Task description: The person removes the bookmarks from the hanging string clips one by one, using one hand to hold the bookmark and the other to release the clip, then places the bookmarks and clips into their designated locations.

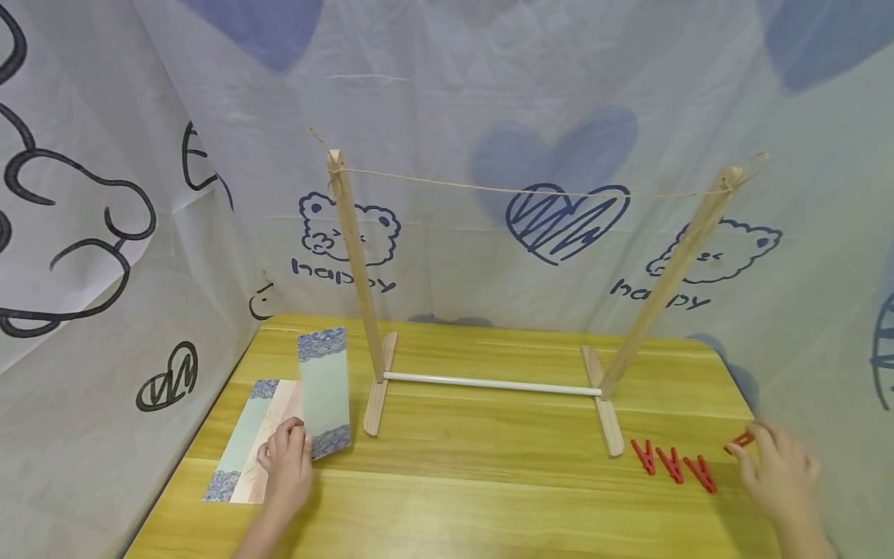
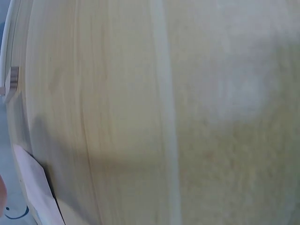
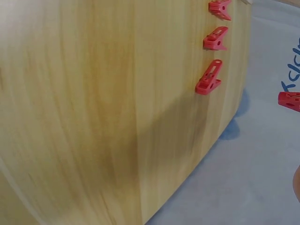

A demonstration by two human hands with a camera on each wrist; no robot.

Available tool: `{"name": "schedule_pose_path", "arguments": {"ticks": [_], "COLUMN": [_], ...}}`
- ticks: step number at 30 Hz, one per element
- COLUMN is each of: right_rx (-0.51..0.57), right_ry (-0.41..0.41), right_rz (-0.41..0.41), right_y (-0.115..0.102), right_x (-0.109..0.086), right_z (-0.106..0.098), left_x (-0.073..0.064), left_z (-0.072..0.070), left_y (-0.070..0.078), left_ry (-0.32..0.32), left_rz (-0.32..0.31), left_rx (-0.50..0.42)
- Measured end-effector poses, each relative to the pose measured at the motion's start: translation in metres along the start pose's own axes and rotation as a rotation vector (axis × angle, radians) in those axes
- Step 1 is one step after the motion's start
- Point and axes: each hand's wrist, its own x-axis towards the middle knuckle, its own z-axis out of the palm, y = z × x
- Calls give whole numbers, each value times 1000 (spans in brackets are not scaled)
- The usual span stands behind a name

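My left hand (image 1: 286, 458) pinches a pale green card (image 1: 325, 388) with blue lace-patterned ends near its lower edge, tilted up off the table. Under and beside it lie a pink card (image 1: 254, 458) and another green card (image 1: 240, 442) with blue ends. Over the table's right side, my right hand (image 1: 782, 470) pinches a red clothespin (image 1: 740, 443) between thumb and fingers. In the right wrist view that clothespin (image 3: 289, 100) shows at the right edge. Three more red clothespins (image 1: 670, 465) lie in a row left of this hand. The left wrist view catches little of the left hand.
A wooden stand fills the middle back, with a left post (image 1: 359, 272), a right post (image 1: 667, 287) and a white rod (image 1: 489, 383) low between them. A thin string (image 1: 489, 187) runs between the post tops. Behind the yellow wooden table (image 1: 475, 512) hangs a printed curtain (image 1: 447, 93).
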Motion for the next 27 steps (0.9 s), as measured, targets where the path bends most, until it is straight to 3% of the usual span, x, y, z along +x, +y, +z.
{"name": "schedule_pose_path", "arguments": {"ticks": [16,23,27], "right_rx": [-36,-54,-53], "right_ry": [-38,-129,-130], "right_rz": [30,72,69], "right_y": [19,26,28], "right_x": [-14,-19,-22], "right_z": [10,12,14], "left_x": [-8,-13,-17], "left_z": [-20,-26,-29], "left_y": [-17,-27,-31], "left_ry": [-10,-18,-13], "left_rz": [-13,10,20], "left_rx": [24,41,37]}}
